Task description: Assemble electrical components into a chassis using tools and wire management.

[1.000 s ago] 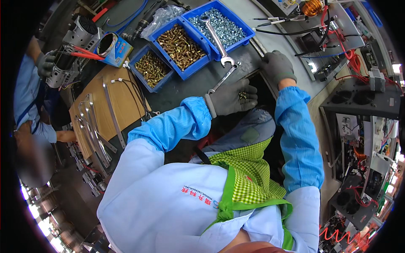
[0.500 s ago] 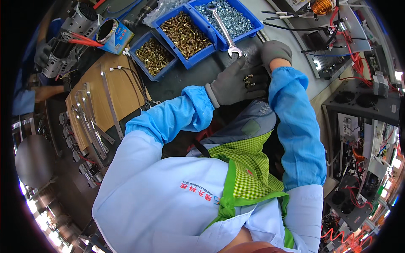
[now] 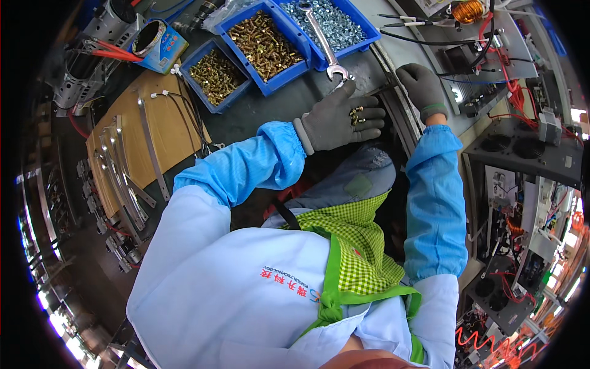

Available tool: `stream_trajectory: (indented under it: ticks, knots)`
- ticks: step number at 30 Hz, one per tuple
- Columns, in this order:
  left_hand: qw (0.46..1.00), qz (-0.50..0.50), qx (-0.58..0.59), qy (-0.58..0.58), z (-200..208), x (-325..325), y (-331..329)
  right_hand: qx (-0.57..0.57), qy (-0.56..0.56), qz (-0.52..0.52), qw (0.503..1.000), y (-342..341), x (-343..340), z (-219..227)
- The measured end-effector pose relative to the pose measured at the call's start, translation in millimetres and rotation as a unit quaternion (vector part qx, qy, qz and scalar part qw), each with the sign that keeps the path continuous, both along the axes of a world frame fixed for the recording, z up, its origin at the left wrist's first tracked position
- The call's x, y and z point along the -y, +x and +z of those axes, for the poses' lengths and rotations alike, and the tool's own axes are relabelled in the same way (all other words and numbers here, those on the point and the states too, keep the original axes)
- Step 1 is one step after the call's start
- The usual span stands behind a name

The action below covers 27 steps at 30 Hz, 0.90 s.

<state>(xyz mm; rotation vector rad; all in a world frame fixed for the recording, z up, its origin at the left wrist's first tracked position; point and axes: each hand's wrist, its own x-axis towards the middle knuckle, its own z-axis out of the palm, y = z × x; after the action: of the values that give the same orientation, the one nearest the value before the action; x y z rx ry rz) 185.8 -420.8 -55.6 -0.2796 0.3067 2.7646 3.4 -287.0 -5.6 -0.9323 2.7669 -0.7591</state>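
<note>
My left hand (image 3: 341, 120), in a grey glove, lies palm up with its fingers stretched out. Several small brass-coloured bolts (image 3: 356, 115) rest across its fingers. My right hand (image 3: 422, 89), gloved too, is over the bench edge beside a metal rail (image 3: 398, 101). Its fingers are curled, and whatever may be in them is hidden. Beyond my left thumb, a combination wrench (image 3: 319, 38) leans over a blue bin (image 3: 374, 42) of silvery nuts, its open end towards me. Left of it stand two blue bins of brass-coloured bolts, one larger (image 3: 265, 89) and one smaller (image 3: 222, 109).
At left, metal strips (image 3: 150, 144) and black cables (image 3: 184, 117) lie on cardboard (image 3: 126, 104). A blue can (image 3: 161, 52) stands behind. Wired assemblies with a copper coil (image 3: 468, 11) and red wires (image 3: 516, 92) crowd the right, above a fan unit (image 3: 522, 154).
My right hand has moved right, away from my left hand, uncovering the left fingers and bolts. The other person's arm and gloved hand at far left no longer show. The view has shifted slightly.
</note>
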Motion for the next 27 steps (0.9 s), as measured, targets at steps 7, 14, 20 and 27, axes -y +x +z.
stream_trajectory:
  ticks: [7, 14, 20, 27]
  knots:
    - [1.0, -0.021, 0.012, -0.004, -1.7, 0.4, -0.8, -0.074, 0.376, 0.039, 0.923, 5.7, 42.6, 14.2]
    - [1.0, -0.001, -0.027, 0.004, 20.5, 0.7, 1.1, -0.098, 0.458, 0.028, 0.883, 21.2, 84.5, 7.5]
    - [0.996, -0.002, -0.059, 0.067, 0.5, 2.6, -2.0, -0.113, 0.47, 0.053, 0.874, 11.7, 78.8, -0.8]
    - [0.992, 0.0, -0.084, 0.09, 0.7, 3.2, 0.5, -0.127, 0.407, 0.094, 0.9, 16.2, 50.9, 6.3]
